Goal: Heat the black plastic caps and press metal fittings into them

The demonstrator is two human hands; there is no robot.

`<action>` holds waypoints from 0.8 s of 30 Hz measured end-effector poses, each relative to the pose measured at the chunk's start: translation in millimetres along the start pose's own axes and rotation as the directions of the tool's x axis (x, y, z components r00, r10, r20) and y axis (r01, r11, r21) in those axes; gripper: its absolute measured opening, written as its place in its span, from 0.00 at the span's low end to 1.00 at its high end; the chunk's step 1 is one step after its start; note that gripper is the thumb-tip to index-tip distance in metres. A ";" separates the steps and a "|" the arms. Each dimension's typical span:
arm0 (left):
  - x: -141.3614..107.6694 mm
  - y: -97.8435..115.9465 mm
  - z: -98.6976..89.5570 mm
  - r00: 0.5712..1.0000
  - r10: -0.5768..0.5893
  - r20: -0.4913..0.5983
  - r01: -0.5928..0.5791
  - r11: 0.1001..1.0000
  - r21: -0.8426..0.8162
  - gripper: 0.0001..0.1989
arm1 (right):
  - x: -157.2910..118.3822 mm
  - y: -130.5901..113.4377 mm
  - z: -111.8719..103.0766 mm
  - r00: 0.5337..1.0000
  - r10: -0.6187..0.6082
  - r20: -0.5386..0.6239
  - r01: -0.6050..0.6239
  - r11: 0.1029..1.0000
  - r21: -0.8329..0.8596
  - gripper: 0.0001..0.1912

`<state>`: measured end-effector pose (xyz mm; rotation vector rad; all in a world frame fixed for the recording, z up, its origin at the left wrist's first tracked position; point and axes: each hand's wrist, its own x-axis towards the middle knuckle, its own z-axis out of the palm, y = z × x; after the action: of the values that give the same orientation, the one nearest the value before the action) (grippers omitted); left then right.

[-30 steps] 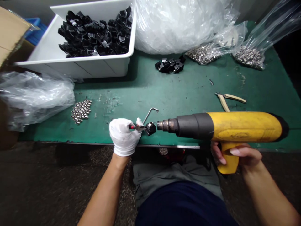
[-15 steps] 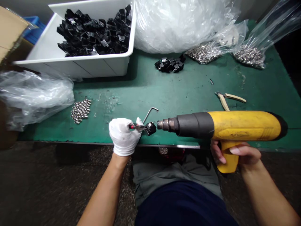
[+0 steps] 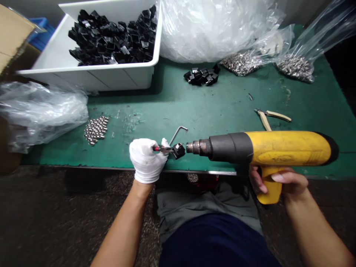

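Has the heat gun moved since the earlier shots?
Yes, slightly: the yellow heat gun has swung its rear end left, judged against the pliers lying on the bench.

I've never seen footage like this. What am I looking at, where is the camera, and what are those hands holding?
This is no machine: it's a person's own view, from a camera worn on the head and looking down. The white-gloved left hand holds small red-handled pliers gripping a black plastic piece. The bare right hand holds a yellow heat gun, its nozzle aimed at that piece. On the green workbench lie a bent metal rod, a row of small silver metal parts, and tan-handled pliers. A white tub holds many more black pieces.
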<state>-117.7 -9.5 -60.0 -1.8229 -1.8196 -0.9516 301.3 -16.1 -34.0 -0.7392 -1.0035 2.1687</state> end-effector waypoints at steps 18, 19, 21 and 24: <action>0.2 0.1 1.0 0.975 0.202 -0.091 -0.194 0.977 0.087 0.17 | 1.3 0.4 -2.1 1.000 0.000 0.016 0.000 0.999 0.038 0.22; 0.2 0.2 1.1 0.975 0.203 -0.094 -0.195 0.977 0.089 0.17 | 1.5 0.3 -2.2 1.000 -0.004 0.024 0.003 0.999 0.034 0.22; -0.1 0.2 1.1 0.975 0.203 -0.091 -0.194 0.977 0.093 0.18 | 1.9 0.2 -2.5 1.000 -0.005 0.030 0.004 0.999 0.033 0.22; -0.7 0.0 0.9 0.978 0.195 -0.075 -0.188 0.978 0.088 0.17 | 1.7 0.5 -3.1 1.000 0.008 0.025 -0.010 0.999 0.050 0.22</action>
<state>-117.5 -9.4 -61.1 -1.8420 -1.5763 -0.8560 302.2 -13.6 -36.5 -0.6960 -0.9570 2.2078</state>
